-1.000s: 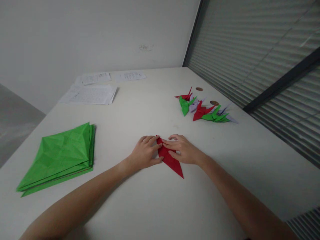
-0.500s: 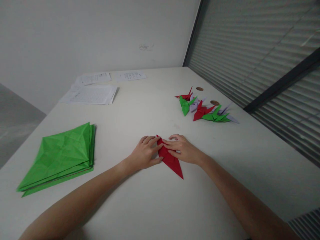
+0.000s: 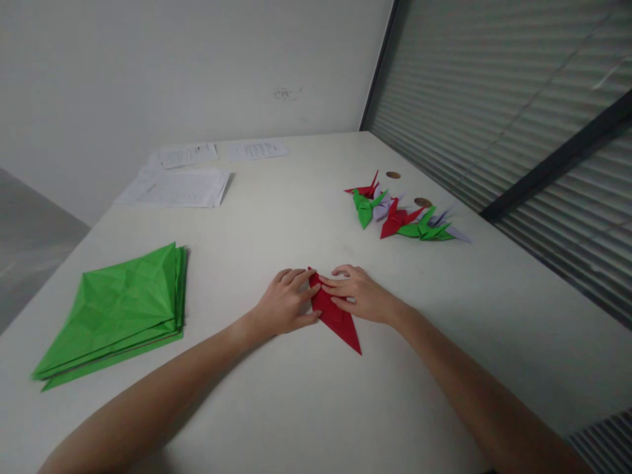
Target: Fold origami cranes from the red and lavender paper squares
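A red folded paper (image 3: 338,319) lies flat on the white table (image 3: 306,408), its long point aimed toward me. My left hand (image 3: 286,303) rests on the paper's left edge with fingers stretched flat on it. From the right, my right hand (image 3: 360,296) presses its fingertips down on the paper's upper part. The two hands' fingertips nearly meet over the top of the paper. Neither hand lifts the paper off the table.
A stack of green creased paper sheets (image 3: 118,309) lies at the left. Several finished origami cranes (image 3: 399,214) in red, green and lilac sit at the right near the blinds, with two brown round spots (image 3: 423,202) close by. Printed white sheets (image 3: 180,184) lie at the back.
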Motion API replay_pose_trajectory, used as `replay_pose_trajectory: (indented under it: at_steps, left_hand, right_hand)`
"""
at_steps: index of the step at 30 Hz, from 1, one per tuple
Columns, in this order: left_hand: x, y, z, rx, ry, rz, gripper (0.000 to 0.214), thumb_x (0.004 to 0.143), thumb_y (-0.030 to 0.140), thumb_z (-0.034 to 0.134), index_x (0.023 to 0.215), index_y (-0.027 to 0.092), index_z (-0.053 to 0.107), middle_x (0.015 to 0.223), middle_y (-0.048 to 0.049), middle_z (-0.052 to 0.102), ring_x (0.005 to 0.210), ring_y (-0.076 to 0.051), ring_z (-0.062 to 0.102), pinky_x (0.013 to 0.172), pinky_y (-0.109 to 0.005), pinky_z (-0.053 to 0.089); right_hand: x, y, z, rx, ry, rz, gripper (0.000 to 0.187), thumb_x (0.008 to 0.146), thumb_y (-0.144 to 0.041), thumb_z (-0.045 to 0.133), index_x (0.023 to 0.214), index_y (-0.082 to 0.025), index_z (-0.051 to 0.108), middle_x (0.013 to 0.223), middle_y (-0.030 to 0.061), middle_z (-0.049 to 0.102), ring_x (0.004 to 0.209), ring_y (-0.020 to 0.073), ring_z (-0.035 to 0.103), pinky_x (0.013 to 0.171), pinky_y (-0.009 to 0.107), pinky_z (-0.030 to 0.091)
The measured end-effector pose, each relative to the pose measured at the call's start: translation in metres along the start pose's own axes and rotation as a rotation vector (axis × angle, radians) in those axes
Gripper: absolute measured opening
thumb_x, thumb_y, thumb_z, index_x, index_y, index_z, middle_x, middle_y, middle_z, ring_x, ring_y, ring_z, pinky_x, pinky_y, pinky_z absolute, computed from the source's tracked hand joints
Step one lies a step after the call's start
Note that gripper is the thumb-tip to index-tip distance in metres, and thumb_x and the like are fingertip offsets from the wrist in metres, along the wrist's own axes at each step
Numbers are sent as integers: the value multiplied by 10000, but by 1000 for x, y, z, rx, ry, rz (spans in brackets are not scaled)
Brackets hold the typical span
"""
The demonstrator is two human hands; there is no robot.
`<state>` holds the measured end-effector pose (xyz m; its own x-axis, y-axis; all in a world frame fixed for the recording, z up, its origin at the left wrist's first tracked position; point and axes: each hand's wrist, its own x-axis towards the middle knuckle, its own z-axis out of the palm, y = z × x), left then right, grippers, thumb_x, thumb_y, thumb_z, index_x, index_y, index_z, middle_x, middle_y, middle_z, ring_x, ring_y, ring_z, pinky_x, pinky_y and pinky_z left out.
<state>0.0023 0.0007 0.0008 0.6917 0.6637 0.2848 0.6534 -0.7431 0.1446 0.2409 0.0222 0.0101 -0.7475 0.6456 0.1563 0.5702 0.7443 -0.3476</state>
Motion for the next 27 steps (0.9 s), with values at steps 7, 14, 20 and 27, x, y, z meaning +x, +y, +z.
replay_pose_trajectory:
  at_steps: [7, 14, 20, 27]
  left_hand:
    - [0, 0, -1, -9, 8, 0, 484, 869, 493, 587, 1236, 181, 633, 1420, -177, 495, 1275, -326, 499, 1048, -502, 411]
    - [0, 0, 1, 5, 7, -13, 483, 862, 499, 595, 1223, 181, 642, 1389, -181, 528, 1260, -333, 516, 1036, -510, 427]
    - [1, 1, -1, -15, 22, -7, 472, 865, 490, 593, 1220, 182, 640, 1388, -171, 526, 1257, -337, 510, 1030, -526, 429]
    - [3, -2, -2, -131, 18, 54, 354, 948, 373, 503, 1192, 158, 642, 1315, -143, 559, 1192, -271, 528, 1044, -464, 428]
  right_hand:
    - [0, 2, 2, 14, 2, -5, 421, 895, -205, 590, 1313, -260, 596, 1258, 68, 662, 1184, 280, 509, 979, 495, 453]
    - [0, 2, 1, 21, 15, -8, 428, 892, -195, 591, 1312, -274, 598, 1245, 79, 667, 1175, 272, 524, 969, 490, 468]
    - [-1, 2, 1, 20, 13, -9, 434, 895, -198, 590, 1322, -277, 588, 1265, 70, 660, 1190, 276, 518, 974, 497, 465]
    - [0, 1, 1, 30, 12, 1, 440, 877, -182, 602, 1305, -284, 602, 1266, 66, 658, 1174, 279, 525, 966, 504, 463]
